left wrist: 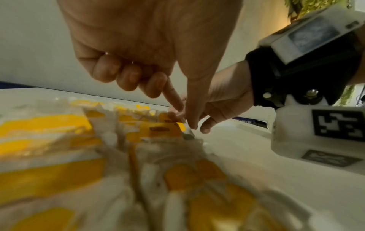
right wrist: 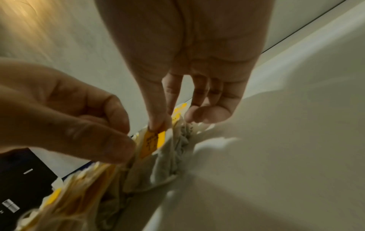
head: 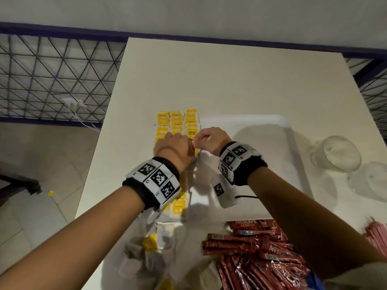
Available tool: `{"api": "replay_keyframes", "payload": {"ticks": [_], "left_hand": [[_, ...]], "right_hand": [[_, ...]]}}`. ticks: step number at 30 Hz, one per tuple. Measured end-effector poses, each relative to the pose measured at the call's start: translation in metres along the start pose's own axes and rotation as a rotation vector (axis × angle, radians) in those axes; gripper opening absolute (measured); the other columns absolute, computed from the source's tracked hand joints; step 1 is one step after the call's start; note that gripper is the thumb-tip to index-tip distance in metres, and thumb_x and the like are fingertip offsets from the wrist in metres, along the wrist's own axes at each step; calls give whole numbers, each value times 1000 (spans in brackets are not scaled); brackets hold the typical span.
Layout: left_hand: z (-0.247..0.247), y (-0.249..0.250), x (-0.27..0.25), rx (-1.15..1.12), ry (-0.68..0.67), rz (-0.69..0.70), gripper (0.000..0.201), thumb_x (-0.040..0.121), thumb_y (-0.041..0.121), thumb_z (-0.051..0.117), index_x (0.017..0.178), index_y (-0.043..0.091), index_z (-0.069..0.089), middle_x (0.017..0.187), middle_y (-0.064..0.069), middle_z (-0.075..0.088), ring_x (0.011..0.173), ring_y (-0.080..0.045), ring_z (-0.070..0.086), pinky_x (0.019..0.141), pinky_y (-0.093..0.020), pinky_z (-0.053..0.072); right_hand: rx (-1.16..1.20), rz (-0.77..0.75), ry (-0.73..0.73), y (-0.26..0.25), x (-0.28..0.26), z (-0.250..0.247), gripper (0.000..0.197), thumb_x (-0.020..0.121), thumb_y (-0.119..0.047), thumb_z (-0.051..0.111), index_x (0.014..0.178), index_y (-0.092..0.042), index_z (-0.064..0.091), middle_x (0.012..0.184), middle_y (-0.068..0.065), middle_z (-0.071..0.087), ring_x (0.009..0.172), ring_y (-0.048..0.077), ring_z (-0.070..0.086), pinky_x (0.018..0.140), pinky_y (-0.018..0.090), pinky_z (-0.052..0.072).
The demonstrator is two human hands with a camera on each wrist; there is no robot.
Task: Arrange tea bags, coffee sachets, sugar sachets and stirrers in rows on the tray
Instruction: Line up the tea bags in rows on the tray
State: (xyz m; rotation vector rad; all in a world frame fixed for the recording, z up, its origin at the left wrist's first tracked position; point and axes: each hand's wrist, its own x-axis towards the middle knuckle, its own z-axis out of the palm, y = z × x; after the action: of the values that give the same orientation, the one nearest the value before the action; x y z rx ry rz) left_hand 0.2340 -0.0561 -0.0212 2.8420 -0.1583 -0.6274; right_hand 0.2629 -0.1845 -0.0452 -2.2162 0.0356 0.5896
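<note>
Pinching the yellow paper tag point(right wrist: 152, 144) of a white filter-paper tea bag point(right wrist: 158, 165), the right hand point(head: 209, 141) closes thumb and forefinger on the tag's upper end, its other fingers point(right wrist: 205, 93) hanging loosely curled. The left hand point(head: 171, 147) meets it from nine o'clock: its thumb point(right wrist: 102, 145) and forefinger nip the same tea bag at its left edge, the remaining fingers point(left wrist: 126, 76) curled into the palm. In the right wrist view the tag's long axis runs from about one o'clock down to seven, and the bag below it lies crumpled. In the head view this bag sits at the right end of the rows of yellow-and-white tea bags point(head: 176, 122), whose columns run from twelve to six o'clock; whether they lie inside the white rectangular plastic tray point(head: 289, 130) or just beside its left rim I cannot tell. Loose tea bags point(head: 178, 206) lie at six o'clock from the hands. At five o'clock a heap of red coffee stick sachets point(head: 251, 248) lies on the white table point(head: 209, 76), with pink-striped slim sachets point(head: 377, 233) at the right edge. Two clear glass cups point(head: 337, 153) stand at three o'clock, beyond the tray.
</note>
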Motion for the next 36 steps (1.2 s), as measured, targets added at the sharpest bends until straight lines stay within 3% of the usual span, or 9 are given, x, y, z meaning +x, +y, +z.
{"api": "replay_keyframes", "payload": {"ticks": [6,9,12,16,20,27,29,32,36], "left_hand": [[6,6,4,201,20,-10,36,92,32,49,122,12,47,130,-8,44,126,-27,33,98,-36,29],[7,7,7,248,38,-10,36,93,30,47,124,12,45,132,-8,42,127,-27,32,99,-35,28],[6,7,8,241,31,-13,44,90,38,52,124,12,46,132,-8,42,128,-27,30,100,-35,27],[2,3,2,200,24,6,47,87,47,55,122,16,51,130,-6,43,126,-27,31,100,-36,29],[-5,-9,-25,4,117,52,30,88,44,53,106,22,62,118,-5,50,118,-25,40,95,-34,33],[6,-67,-107,-161,15,21,20,86,41,58,96,23,59,79,9,39,89,-19,49,78,-27,36],[18,-85,-129,-136,-83,-21,38,79,51,61,104,23,57,95,3,46,99,-21,52,88,-28,39],[43,-106,-155,-176,-161,-36,97,43,78,47,122,21,50,119,-1,41,109,-23,51,100,-33,39],[75,-124,-173,-181,-188,70,105,40,71,46,136,31,35,130,4,34,124,-20,41,102,-28,34]], "right_hand": [[60,35,21,4,8,3,21,78,-5,66,65,-21,62,43,-15,50,57,3,44,53,12,33],[96,11,33,5,6,3,6,79,-10,69,81,-14,67,57,-12,47,55,1,41,53,12,32],[121,9,51,8,3,2,15,81,-20,69,93,-11,68,62,-12,46,59,4,42,54,14,32],[124,49,86,13,-8,-3,17,82,-31,67,93,-18,63,69,-11,50,75,15,49,66,23,40],[111,-4,118,12,-32,-5,7,82,-27,66,83,-23,61,69,-7,51,64,12,49,63,23,41],[44,-191,-168,-10,-108,22,11,84,-16,64,77,-24,61,65,-12,49,55,-3,47,65,15,37],[-21,-227,-272,-15,-124,38,5,85,-15,63,85,-20,64,68,-12,51,59,0,46,67,16,38],[-167,-303,-396,-19,-142,66,15,86,-12,59,98,-12,67,77,-6,57,63,2,47,65,11,37],[-466,-396,-551,-21,-154,99,25,88,-10,53,111,-11,62,109,8,61,103,23,54,80,23,36]]}}
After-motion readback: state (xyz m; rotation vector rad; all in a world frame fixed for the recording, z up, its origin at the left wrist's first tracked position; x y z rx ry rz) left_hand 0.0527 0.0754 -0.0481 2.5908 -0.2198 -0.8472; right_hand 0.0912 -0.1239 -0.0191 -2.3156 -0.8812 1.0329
